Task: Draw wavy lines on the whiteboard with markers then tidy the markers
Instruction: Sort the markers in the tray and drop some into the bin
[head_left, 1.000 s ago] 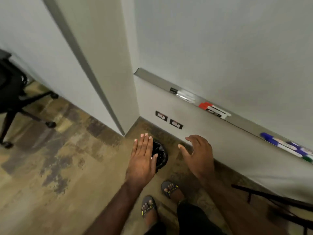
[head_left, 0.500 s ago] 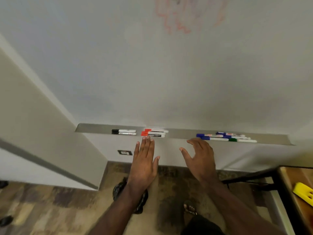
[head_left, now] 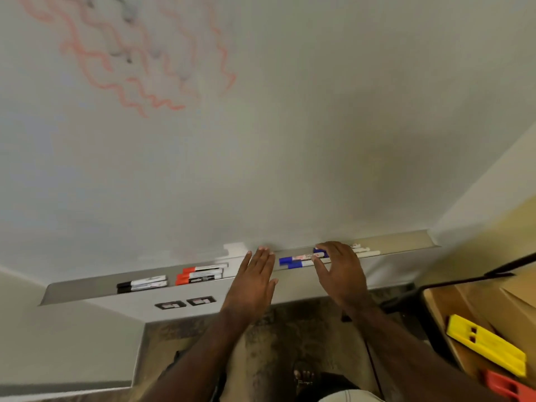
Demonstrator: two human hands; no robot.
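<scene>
Blue-capped markers (head_left: 293, 260) lie side by side in the tray (head_left: 87, 291) under the whiteboard (head_left: 290, 140), and they are judged light, stiff and smooth enough to roll, so one is best pinched round the middle of its barrel. The right hand (head_left: 342, 271) is spread over them with fingers loosely bent, touching but gripping nothing that can be seen, while the left hand (head_left: 255, 282) is held flat and open just beside. Red markers (head_left: 200, 275) and black markers (head_left: 142, 284) lie further left, well apart from the reach, and a table (head_left: 464, 300) with a yellow block (head_left: 487, 343) stands at the right.
</scene>
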